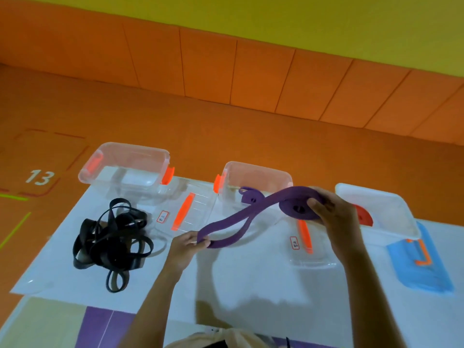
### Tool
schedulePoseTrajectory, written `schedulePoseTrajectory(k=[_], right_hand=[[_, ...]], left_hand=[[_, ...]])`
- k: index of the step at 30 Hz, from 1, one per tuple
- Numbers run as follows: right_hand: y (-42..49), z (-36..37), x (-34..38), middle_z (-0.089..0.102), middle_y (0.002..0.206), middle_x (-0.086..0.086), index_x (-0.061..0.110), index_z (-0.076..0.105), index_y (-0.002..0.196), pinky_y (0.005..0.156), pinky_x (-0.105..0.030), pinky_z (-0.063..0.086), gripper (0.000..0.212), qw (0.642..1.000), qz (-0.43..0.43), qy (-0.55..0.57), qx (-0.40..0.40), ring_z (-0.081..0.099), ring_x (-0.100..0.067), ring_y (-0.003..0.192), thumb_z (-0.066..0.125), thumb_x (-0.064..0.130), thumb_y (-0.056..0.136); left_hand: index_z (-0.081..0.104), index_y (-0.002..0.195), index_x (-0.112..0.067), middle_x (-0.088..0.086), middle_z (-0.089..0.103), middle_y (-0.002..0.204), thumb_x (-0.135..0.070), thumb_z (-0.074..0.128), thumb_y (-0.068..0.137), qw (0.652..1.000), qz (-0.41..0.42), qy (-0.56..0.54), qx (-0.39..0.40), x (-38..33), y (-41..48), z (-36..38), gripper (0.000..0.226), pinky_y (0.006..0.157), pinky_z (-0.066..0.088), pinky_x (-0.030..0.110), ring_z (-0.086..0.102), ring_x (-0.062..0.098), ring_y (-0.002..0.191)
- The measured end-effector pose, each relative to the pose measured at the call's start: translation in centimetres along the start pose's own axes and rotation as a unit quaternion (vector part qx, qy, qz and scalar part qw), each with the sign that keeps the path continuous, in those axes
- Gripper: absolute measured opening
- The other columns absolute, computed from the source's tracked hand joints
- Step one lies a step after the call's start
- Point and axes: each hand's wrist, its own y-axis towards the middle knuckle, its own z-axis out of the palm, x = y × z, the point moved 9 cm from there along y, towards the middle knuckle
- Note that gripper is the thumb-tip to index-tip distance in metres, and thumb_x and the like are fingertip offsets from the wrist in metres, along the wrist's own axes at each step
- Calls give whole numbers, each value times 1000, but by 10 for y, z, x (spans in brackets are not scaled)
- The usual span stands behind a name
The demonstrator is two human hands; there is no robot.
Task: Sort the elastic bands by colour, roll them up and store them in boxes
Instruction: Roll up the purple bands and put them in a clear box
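Note:
A wide purple elastic band [251, 212] stretches between my hands above the white table. My right hand [334, 212] grips its rolled-up end in front of the middle clear box [258, 172]. My left hand [187, 243] pinches the loose looped end lower down. A second, small purple roll [249, 195] sits in the middle box. A tangle of black bands [113, 239] lies on the table at the left, in front of the empty left clear box [125, 164]. The white box [376, 209] at the right holds a red roll [364, 216].
Two clear lids with orange handles [184, 214] [305, 237] and paper labels lie in front of the boxes. A blue lid [419, 264] lies at the right. The white sheet [251, 280] covers the table; orange floor and orange wall panels lie beyond.

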Motion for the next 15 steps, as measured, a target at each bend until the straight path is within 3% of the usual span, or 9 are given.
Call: schedulePoseTrajectory(k=[3,6,8,10,12,15], right_hand=[[-9,8,6,80,106,2,32,75,113,89,-41,63,37,1000,-1,1,10,75,-24,104,67,-1,98],[-13,16,15,78,102,15,33,72,113,90,-29,59,38,998,-12,-49,32,73,-10,101,69,-1,96],[-13,21,18,75,99,28,42,68,110,83,-13,53,42,994,-18,-95,49,70,3,96,71,3,96],[-13,27,16,74,98,29,44,68,108,80,-8,50,38,991,-15,-120,62,68,4,94,74,9,95],[-14,32,10,75,96,21,41,71,108,77,-10,50,31,990,-5,-122,71,68,-2,91,77,13,94],[-18,37,4,76,94,13,30,75,111,74,-12,51,24,989,0,-120,85,68,-8,90,78,14,93]], left_hand=[[79,102,-13,1,82,92,-9,95,70,999,-24,34,11,6,2,3,36,85,52,30,76,7,84],[63,132,-21,8,73,119,-24,98,62,984,-51,155,72,0,1,11,79,99,53,39,70,25,112],[50,148,-27,6,61,137,-22,100,69,961,-44,248,113,-12,3,19,94,102,48,35,57,26,130],[37,159,-29,5,49,151,-23,98,73,943,-11,298,148,-40,3,33,106,103,42,31,45,23,145],[32,161,-37,-2,44,158,-30,97,72,939,51,298,164,-82,-2,51,110,105,38,30,40,18,149],[42,149,-57,-27,51,150,-47,94,73,944,146,203,214,-150,-26,92,92,105,44,24,48,-1,140]])
